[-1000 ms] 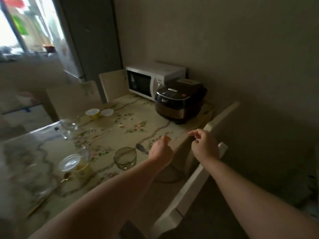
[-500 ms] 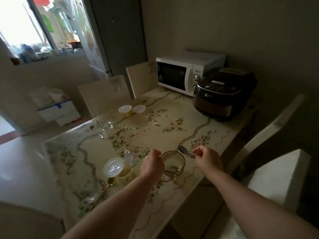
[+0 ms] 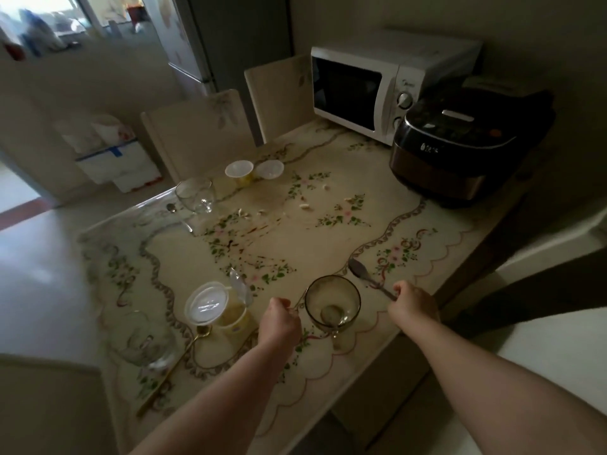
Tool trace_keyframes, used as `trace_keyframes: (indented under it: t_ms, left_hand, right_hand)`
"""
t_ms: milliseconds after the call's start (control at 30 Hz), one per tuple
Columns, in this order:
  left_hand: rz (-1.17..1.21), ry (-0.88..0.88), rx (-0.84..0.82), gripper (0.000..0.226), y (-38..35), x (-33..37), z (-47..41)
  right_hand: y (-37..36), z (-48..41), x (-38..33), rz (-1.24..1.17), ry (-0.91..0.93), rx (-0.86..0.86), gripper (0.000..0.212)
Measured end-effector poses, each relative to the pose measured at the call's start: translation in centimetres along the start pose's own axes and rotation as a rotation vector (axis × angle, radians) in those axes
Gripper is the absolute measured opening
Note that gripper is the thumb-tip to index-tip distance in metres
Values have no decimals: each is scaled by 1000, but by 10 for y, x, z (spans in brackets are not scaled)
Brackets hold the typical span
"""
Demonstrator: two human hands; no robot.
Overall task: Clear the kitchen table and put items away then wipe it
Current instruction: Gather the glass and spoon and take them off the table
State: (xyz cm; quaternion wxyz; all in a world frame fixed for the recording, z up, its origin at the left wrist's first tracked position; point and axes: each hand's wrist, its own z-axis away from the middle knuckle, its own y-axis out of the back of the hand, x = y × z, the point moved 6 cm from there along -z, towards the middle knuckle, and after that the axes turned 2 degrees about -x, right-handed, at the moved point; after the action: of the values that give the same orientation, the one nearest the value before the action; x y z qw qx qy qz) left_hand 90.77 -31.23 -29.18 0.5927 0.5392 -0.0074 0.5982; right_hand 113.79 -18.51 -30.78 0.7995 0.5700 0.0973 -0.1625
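Observation:
A smoky glass cup stands near the front edge of the floral-covered table. My left hand is closed at its left side, apparently on the handle. My right hand grips the handle end of a metal spoon lying to the right of the cup. A yellow tub with a clear lid sits left of my left hand, with a gold spoon and a clear glass beyond it. Crumbs and reddish smears mark the middle of the cloth.
A second clear glass with a small spoon, plus two small cups, stand at the far side. A white microwave and black rice cooker fill the back right corner. Chairs surround the table.
The view has come closer over the table. My left hand has closed in on the cup's left side and my right hand has taken hold of the spoon's handle.

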Motion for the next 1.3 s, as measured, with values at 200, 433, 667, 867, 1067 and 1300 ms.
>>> trace_keyframes:
  t_ms: [200,433,667,867,1067,1300]
  left_hand:
    - [25,97,17,26,-15,-4,-4]
    - [62,134,45,22,-22,-9,2]
    - [94,140,68,21,-19,-14,6]
    - [122,126,56,21,-14,-12,7]
    - [106,79,69,25,-7,-5,4]
    - [80,26,72,29,3,6,-2]
  right_hand:
    - [-15,-21,4,99,56,-31,35]
    - [-16,-22,7,279,30,-12,35]
    - [-24,-21,6,425,4,-97,36]
    - [-31,-9,2,272,6,-152,35]
    - [-7,1,-18,-67,-28,-159,31]
    - [19,29,-36,-411,82,-150,22]
